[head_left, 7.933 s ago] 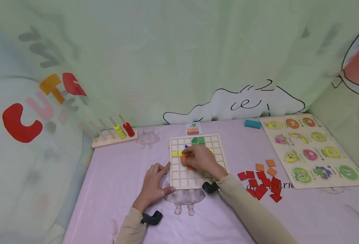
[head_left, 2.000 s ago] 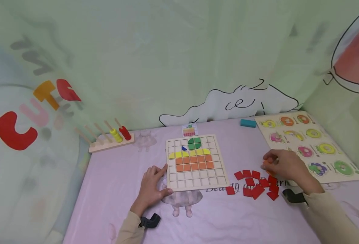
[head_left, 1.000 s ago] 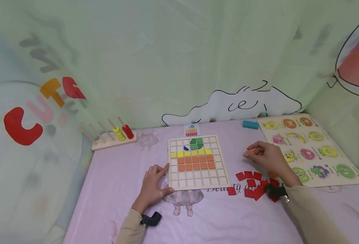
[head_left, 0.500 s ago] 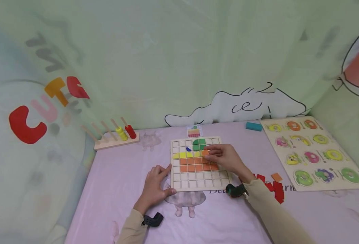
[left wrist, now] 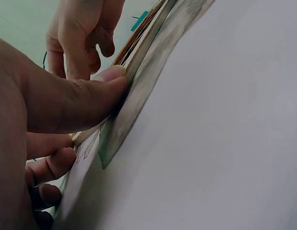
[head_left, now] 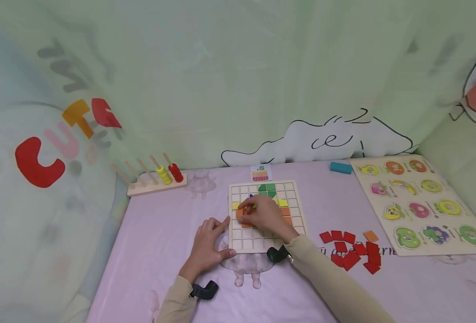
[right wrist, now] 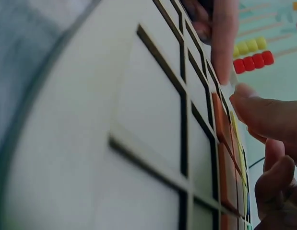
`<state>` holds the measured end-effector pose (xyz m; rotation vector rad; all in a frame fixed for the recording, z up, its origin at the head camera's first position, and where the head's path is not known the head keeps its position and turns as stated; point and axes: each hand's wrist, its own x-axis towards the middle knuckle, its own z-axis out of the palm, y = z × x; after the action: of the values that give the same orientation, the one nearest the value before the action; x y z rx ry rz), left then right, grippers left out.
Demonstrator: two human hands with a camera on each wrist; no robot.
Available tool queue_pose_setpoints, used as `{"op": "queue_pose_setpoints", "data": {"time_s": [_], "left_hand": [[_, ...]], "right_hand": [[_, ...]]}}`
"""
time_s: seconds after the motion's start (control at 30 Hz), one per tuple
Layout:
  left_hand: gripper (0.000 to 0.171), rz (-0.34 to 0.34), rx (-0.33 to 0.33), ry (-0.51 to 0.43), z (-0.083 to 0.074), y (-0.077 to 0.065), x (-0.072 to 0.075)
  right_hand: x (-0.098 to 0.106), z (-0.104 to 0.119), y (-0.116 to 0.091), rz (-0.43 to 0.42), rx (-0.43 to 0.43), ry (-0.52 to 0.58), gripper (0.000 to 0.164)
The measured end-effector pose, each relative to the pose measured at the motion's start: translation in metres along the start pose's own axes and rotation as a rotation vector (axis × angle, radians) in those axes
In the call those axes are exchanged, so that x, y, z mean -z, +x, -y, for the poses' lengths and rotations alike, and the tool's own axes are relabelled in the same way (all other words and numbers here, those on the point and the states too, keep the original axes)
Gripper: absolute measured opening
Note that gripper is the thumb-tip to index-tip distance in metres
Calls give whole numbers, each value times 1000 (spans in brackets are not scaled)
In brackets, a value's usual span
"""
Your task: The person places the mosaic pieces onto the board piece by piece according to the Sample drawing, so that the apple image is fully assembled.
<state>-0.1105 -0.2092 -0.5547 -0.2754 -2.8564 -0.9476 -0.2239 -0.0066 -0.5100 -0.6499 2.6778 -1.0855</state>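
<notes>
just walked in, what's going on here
A person's right hand pinches an orange square tile at the left side of a square wooden grid board, while the left hand touches that board's left edge. Green tiles, yellow tiles and other orange tiles sit in its cells. Flat red tiles and a lone orange square lie to the right.

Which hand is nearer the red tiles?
The right hand, over the board, left of the red tiles; the left hand is farther, at the board's left edge.
</notes>
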Motion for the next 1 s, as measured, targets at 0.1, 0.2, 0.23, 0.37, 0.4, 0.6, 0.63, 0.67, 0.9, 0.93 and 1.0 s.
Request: {"op": "queue_pose_setpoints", "data": {"time_s": [0.1,0.2,0.23,0.37,0.4,0.6,0.63,0.67,0.9,0.93,1.0], "left_hand": [[93,-8,-8,-6,0,0,0],[93,-17,-15,-2,0,0,0],[93,-19,-17,-2,0,0,0],[93,-22,-18,-1,-1,0,0],[93,-22,-19,-2,-1,0,0],[93,-15,-11,-13,-3,1,0],[93,-11,-8,-13,-3,1,-1],[93,-7,-7,-15,-3,1,-1],[92,-10,-8,-4,-3,1,0],[92,-13,-8,-4,-3,1,0],[92,-18,-11,0,-2,0,1]], "right_hand": [[-5,5,0,5,-13,-17,28],[-7,9,0,-2,-30,-24,28],[-7,10,-1,-5,-34,-24,29],[-6,10,-2,-25,-43,-28,33],[-6,10,-2,-31,-43,-30,33],[-4,10,-2,-42,-56,-43,21],[-4,10,-2,-38,-56,-44,20],[-5,10,-1,-33,-57,-43,18],[-9,13,4,-14,-68,-22,13],[-9,14,4,-13,-70,-19,13],[-9,15,5,-10,-69,-20,13]]}}
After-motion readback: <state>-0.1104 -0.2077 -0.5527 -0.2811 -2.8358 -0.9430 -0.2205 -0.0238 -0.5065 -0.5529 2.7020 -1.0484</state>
